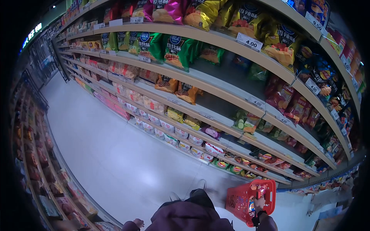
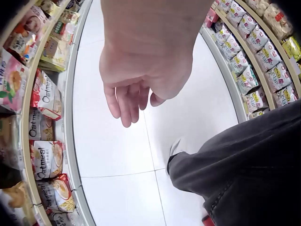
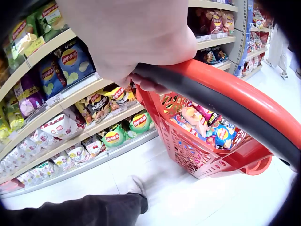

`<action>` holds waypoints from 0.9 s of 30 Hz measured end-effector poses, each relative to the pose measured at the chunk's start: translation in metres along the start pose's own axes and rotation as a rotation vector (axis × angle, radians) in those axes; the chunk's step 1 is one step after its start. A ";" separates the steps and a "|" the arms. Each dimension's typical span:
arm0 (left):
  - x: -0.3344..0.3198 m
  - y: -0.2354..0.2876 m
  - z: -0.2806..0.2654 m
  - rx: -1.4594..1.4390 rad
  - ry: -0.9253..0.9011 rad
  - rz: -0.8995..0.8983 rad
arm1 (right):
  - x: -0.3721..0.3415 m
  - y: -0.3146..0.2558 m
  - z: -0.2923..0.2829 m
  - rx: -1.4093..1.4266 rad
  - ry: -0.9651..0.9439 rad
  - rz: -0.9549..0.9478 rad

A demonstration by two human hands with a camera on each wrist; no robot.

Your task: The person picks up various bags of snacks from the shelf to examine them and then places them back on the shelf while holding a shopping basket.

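My right hand (image 3: 136, 42) grips the red and black handle (image 3: 225, 101) of a red plastic shopping basket (image 3: 181, 148). Several bagged snacks (image 3: 200, 120) lie inside, among them a blue Lay's bag (image 3: 225, 135). In the head view the basket (image 1: 232, 198) is at the lower right, beside the person's legs, with the right hand (image 1: 259, 204) over it. My left hand (image 2: 146, 70) hangs over the floor with its fingers loosely bent and nothing in them. It shows at the bottom of the head view as well, where the left hand (image 1: 138, 222) is partly cut off.
A long shelf (image 1: 227, 104) of chips and other snacks with price tags runs along the right of the aisle. Another shelf (image 2: 70, 94) with oatmeal bags (image 2: 47, 159) lines the left. Between them stretches a pale tiled floor (image 1: 104, 154).
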State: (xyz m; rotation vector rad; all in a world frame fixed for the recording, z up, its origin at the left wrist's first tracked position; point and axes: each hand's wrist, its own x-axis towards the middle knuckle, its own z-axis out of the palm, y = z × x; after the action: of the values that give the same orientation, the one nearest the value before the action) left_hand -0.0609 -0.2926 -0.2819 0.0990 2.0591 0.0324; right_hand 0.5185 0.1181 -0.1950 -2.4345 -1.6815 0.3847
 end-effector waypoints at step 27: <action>0.162 0.342 -0.033 0.076 0.004 0.691 | 0.076 -0.383 -0.177 0.235 -0.742 -0.551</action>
State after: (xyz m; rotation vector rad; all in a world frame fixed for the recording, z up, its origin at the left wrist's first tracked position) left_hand -0.1462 0.0620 -0.3863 0.8509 1.9381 0.3788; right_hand 0.2541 0.3288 0.0692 -1.6346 -2.2955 1.4093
